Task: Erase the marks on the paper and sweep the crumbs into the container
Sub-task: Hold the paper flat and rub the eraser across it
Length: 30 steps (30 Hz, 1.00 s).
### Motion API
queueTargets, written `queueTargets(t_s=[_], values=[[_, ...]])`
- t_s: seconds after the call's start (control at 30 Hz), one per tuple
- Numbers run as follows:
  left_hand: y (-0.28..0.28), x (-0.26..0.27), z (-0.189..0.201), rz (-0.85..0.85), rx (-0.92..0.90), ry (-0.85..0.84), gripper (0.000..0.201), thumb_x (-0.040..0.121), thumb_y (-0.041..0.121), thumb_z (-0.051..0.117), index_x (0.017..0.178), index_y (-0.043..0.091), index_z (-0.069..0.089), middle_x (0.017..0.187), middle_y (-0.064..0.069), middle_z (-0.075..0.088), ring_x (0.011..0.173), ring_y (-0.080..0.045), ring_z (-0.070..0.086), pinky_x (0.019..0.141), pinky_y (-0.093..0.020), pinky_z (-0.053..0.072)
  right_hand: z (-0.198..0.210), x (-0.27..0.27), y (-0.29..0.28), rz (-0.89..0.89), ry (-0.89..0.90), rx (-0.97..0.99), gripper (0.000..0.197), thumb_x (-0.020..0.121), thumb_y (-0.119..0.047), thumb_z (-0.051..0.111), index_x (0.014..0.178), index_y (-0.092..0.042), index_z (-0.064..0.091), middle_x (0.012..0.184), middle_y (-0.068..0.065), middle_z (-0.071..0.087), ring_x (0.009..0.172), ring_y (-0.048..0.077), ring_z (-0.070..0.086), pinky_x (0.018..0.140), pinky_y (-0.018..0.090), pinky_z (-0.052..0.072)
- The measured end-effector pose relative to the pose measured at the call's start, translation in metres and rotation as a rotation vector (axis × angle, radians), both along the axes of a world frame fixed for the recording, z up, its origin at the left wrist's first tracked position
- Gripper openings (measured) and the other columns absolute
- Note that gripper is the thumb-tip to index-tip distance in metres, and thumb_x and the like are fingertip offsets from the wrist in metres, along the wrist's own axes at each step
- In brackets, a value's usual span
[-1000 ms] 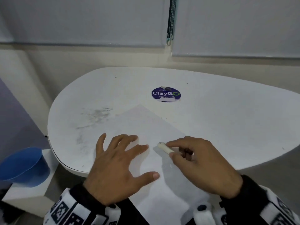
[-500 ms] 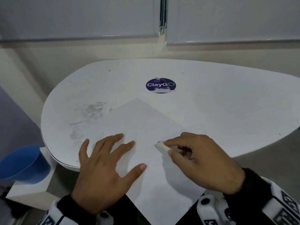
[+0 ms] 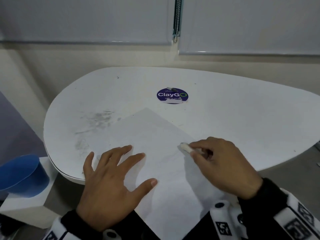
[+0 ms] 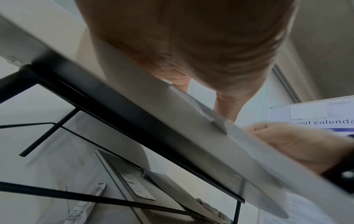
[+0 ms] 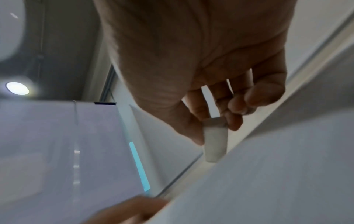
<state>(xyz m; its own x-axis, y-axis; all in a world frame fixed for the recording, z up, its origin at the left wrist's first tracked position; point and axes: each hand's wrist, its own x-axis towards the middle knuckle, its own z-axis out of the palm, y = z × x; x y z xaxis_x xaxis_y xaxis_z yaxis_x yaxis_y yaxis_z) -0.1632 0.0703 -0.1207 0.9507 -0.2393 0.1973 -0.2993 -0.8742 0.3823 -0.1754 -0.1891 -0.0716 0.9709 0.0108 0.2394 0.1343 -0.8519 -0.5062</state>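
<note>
A blue container (image 3: 20,175) stands low at the far left, off the table on a pale ledge (image 3: 26,203) below the tabletop; it sits tilted, its mouth facing up and to the right, and its inside shows only blue, with no crumbs that can be made out. The white table (image 3: 242,122) carries a sheet of paper (image 3: 155,141) lying cornerwise, its far corner pointing at a round purple ClayGo sticker (image 3: 172,95) and its near part overhanging the table's near edge. The left hand (image 3: 110,186) lies flat on the paper's left side, fingers straight and spread apart. The right hand (image 3: 223,167) pinches a small white eraser (image 3: 186,147) between thumb and fingertips, its tip down on the paper near the right edge. Grey smudges (image 3: 97,122) mark the tabletop left of the sheet.
</note>
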Motion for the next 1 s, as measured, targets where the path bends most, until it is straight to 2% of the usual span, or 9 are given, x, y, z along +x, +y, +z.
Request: queueTargets(t_s=[0.17,0.23,0.33,0.5,0.57,0.67,0.77,0.87,1.0], values=[[0.001,-0.002,-0.001,-0.018,0.028,-0.018,0.069,0.077,0.093,0.032,0.123,0.052,0.061,0.14,0.02,0.051,0.133,-0.01,0.044,0.117,-0.06,0.012,-0.004,-0.02,0.029,0.265,0.068,0.018,0.028,0.094,-0.043,0.048,0.107,-0.028,0.067,0.078,-0.009,0.054,0.072,0.008,0.056,0.071,0.031,0.048],[-0.001,-0.004,-0.002,-0.025,0.033,-0.034,0.066,0.078,0.091,0.033,0.123,0.051,0.062,0.139,0.019,0.053,0.132,-0.01,0.045,0.117,-0.06,0.012,0.0,-0.014,0.019,0.205,0.067,0.028,0.026,0.092,-0.042,0.051,0.11,-0.038,0.068,0.081,-0.012,0.058,0.075,0.006,0.057,0.072,0.028,0.048],[-0.005,-0.005,-0.004,-0.016,0.01,-0.046,0.065,0.078,0.091,0.035,0.122,0.052,0.062,0.138,0.02,0.052,0.133,-0.01,0.044,0.118,-0.058,0.012,0.0,-0.002,-0.001,-0.008,-0.026,-0.05,0.028,0.09,-0.042,0.05,0.098,-0.025,0.072,0.077,-0.008,0.061,0.071,0.008,0.058,0.071,0.031,0.049],[-0.008,-0.005,-0.006,0.011,-0.002,-0.048,0.068,0.075,0.093,0.033,0.121,0.053,0.062,0.138,0.02,0.053,0.132,-0.014,0.047,0.115,-0.063,0.018,-0.003,-0.017,0.02,0.227,0.053,-0.006,0.033,0.089,-0.045,0.047,0.1,-0.022,0.069,0.079,-0.009,0.058,0.075,0.009,0.058,0.072,0.03,0.048],[-0.008,-0.004,-0.005,0.014,0.0,-0.043,0.069,0.075,0.093,0.033,0.123,0.054,0.061,0.139,0.021,0.051,0.134,-0.012,0.045,0.116,-0.061,0.017,-0.001,-0.009,0.009,0.169,0.07,0.029,0.027,0.09,-0.042,0.053,0.108,-0.035,0.071,0.081,-0.016,0.06,0.079,0.003,0.058,0.073,0.02,0.045],[-0.007,-0.005,-0.007,0.014,0.018,-0.041,0.07,0.074,0.094,0.031,0.126,0.054,0.059,0.141,0.022,0.048,0.135,-0.011,0.042,0.116,-0.058,0.017,0.0,0.001,-0.008,-0.022,-0.017,-0.015,0.031,0.092,-0.047,0.05,0.095,-0.026,0.073,0.071,-0.009,0.058,0.071,0.008,0.057,0.069,0.025,0.045],[-0.007,-0.004,-0.007,0.017,0.015,-0.05,0.071,0.074,0.094,0.031,0.125,0.054,0.059,0.141,0.021,0.05,0.134,-0.013,0.044,0.115,-0.06,0.02,-0.003,-0.011,0.016,0.144,-0.016,-0.071,0.041,0.09,-0.05,0.043,0.096,-0.017,0.067,0.075,-0.006,0.059,0.072,0.012,0.058,0.074,0.035,0.048],[-0.008,-0.005,-0.006,0.013,0.013,-0.054,0.071,0.075,0.094,0.031,0.125,0.052,0.061,0.141,0.019,0.052,0.133,-0.015,0.046,0.113,-0.062,0.022,-0.002,-0.014,0.018,0.19,0.064,-0.009,0.031,0.09,-0.044,0.05,0.11,-0.028,0.068,0.082,-0.011,0.061,0.076,0.008,0.059,0.074,0.03,0.048],[-0.007,-0.005,-0.007,0.012,0.028,-0.053,0.071,0.076,0.094,0.03,0.126,0.053,0.059,0.142,0.019,0.051,0.134,-0.014,0.045,0.114,-0.061,0.021,0.001,-0.004,-0.002,-0.01,-0.047,-0.148,0.031,0.094,-0.043,0.046,0.092,-0.024,0.069,0.073,-0.007,0.055,0.067,0.01,0.055,0.066,0.026,0.045]])
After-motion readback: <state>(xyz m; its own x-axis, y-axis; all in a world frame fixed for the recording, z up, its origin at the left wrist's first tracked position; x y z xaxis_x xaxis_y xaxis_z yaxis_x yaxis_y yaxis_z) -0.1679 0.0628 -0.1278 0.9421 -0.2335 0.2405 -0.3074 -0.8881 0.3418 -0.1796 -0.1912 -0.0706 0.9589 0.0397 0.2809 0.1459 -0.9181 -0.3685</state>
